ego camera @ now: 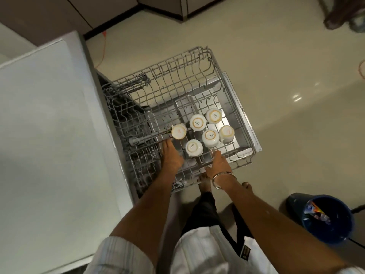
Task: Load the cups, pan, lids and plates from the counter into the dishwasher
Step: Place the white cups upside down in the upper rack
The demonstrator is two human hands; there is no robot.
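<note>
**Upper rack pulled out, six cups seated, both hands at its near edge**

The head view looks down on the dishwasher's upper rack (177,86), drawn fully out over the open door (243,115). Six white cups stand upside down in the rack's near right quarter: one (179,131) toward the left side, two (197,122) (213,115) further in, two (210,138) (226,133) toward the right side, and one (193,148) nearest the person. The far half of the rack holds nothing visible.

The left hand (171,158) reaches in over the near edge, fingers extended toward the leftmost cup, whose base lies just beyond the fingertips; whether they touch it cannot be told. The hand appears to grip nothing. The right hand (218,164), with a metal bangle (224,179) at the wrist, rests at the near edge, fingers stretched forward, just short of the two right-hand cups. It too holds nothing.

The cups appear to be loaded. No pan, lid or plate is visible; the pale counter (49,135) lies along the rack's left side. The next item probably comes from that side, nearer the left hand. A blue bucket (325,218) stands on the floor (276,56) to the right.
</note>
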